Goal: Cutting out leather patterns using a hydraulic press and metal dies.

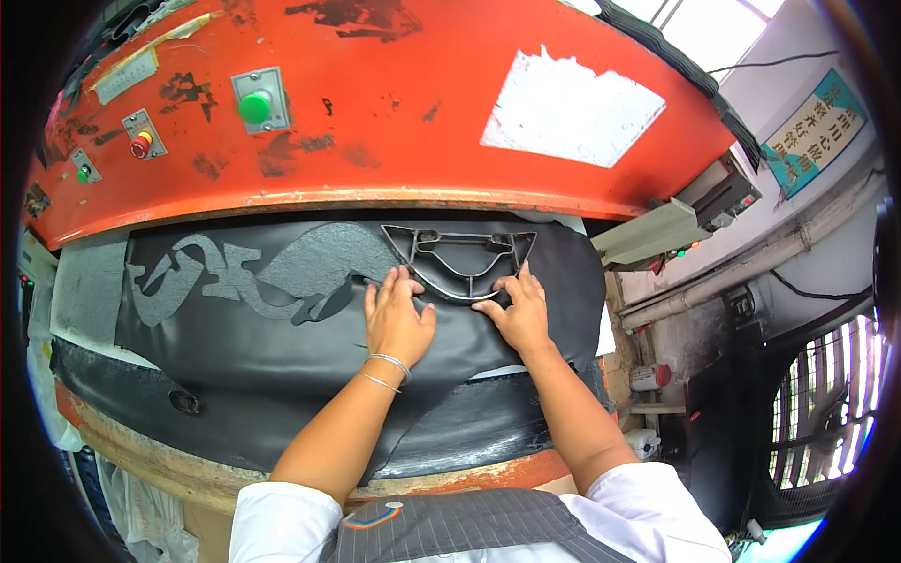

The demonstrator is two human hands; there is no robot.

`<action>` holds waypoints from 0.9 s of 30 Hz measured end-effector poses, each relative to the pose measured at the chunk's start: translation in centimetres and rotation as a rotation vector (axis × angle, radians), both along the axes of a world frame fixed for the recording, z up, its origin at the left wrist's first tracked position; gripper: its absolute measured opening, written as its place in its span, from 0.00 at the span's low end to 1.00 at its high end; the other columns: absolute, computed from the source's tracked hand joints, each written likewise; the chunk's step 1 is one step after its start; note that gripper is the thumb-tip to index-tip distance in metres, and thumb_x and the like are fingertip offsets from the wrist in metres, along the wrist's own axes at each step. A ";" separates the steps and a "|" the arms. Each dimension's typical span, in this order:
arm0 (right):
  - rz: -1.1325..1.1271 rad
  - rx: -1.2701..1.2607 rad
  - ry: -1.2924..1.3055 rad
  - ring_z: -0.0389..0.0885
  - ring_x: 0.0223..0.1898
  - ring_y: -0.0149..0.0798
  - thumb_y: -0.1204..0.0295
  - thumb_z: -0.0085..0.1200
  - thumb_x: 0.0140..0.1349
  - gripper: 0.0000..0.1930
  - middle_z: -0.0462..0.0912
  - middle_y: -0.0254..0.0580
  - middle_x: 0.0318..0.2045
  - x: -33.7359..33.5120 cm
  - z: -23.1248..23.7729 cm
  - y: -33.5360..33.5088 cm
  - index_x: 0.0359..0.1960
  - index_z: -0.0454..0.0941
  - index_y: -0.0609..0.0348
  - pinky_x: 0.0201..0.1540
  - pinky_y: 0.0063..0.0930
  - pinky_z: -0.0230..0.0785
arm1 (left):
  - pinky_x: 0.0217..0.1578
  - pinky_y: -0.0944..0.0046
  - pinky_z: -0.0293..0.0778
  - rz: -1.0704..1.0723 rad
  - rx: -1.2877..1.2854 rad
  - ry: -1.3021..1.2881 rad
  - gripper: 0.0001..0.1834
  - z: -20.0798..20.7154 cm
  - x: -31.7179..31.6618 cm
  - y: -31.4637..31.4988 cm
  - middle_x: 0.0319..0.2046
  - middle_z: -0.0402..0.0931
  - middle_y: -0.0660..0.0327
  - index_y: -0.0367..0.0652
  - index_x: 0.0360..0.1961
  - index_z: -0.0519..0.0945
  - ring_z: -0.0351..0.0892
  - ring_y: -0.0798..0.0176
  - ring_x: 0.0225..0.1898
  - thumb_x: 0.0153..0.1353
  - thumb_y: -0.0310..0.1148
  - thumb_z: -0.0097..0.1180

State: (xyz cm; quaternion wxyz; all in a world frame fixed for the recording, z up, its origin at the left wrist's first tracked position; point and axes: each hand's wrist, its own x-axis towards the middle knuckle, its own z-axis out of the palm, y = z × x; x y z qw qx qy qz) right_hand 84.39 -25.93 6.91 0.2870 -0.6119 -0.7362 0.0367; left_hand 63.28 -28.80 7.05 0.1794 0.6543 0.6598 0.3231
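Observation:
A metal cutting die point(469, 294), a thin-walled frame with a curved lower edge and pointed upper corners, lies on a black leather-like sheet point(253, 366). At its lower left edge, my left hand point(399, 324) rests with fingers stretched forward and thumb apart, the fingertips against or very near the frame. My right hand point(519, 314) grips the lower right rim, its thumb on the near side and fingers over the edge. To the left of the die, rough grey shapes point(324, 258) show in the black sheet. A dark curled flap point(328, 298) sticks up beside my left hand.
A large orange machine beam point(375, 141) spans the far side, low over the work surface. It carries a green button point(254, 107) and a red button point(141, 144). A grey metal bracket point(657, 233) juts out at the right. The table's worn front edge point(169, 462) runs before me.

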 end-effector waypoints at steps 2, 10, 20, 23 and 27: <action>0.033 0.034 -0.001 0.67 0.59 0.68 0.51 0.71 0.42 0.26 0.64 0.74 0.60 0.9 -0.7 0.2 0.37 0.78 0.52 0.62 0.52 0.59 | 0.69 0.46 0.42 -0.030 -0.011 0.016 0.22 0.3 0.1 -0.1 0.65 0.64 0.48 0.45 0.50 0.71 0.56 0.52 0.69 0.54 0.36 0.60; -0.007 0.139 0.034 0.68 0.59 0.59 0.56 0.70 0.46 0.35 0.71 0.58 0.57 -2.8 5.8 -1.9 0.55 0.72 0.58 0.60 0.50 0.60 | 0.62 0.59 0.63 0.126 0.351 -0.707 0.21 3.3 -15.4 0.5 0.55 0.72 0.54 0.36 0.53 0.73 0.70 0.58 0.59 0.58 0.25 0.58; 0.558 0.255 0.340 0.81 0.35 0.51 0.62 0.63 0.56 0.23 0.81 0.48 0.38 -27.5 18.5 4.7 0.48 0.72 0.60 0.32 0.42 0.73 | 0.69 0.60 0.47 1.049 0.860 -0.003 0.36 9.3 -50.9 4.4 0.71 0.51 0.49 0.31 0.69 0.52 0.50 0.53 0.72 0.64 0.30 0.51; 0.435 0.239 0.198 0.81 0.29 0.54 0.62 0.62 0.57 0.19 0.82 0.46 0.30 -29.1 18.6 7.4 0.42 0.70 0.59 0.28 0.45 0.72 | 0.66 0.63 0.50 0.609 0.502 -0.363 0.36 11.0 -52.9 4.6 0.71 0.52 0.51 0.34 0.70 0.54 0.53 0.57 0.71 0.62 0.28 0.50; 0.398 0.282 0.191 0.79 0.22 0.45 0.62 0.64 0.56 0.18 0.79 0.40 0.22 -26.7 15.1 6.7 0.40 0.69 0.58 0.24 0.38 0.71 | 0.66 0.66 0.50 0.506 0.379 -0.455 0.35 10.7 -49.9 4.1 0.70 0.55 0.53 0.35 0.70 0.56 0.55 0.60 0.70 0.62 0.30 0.51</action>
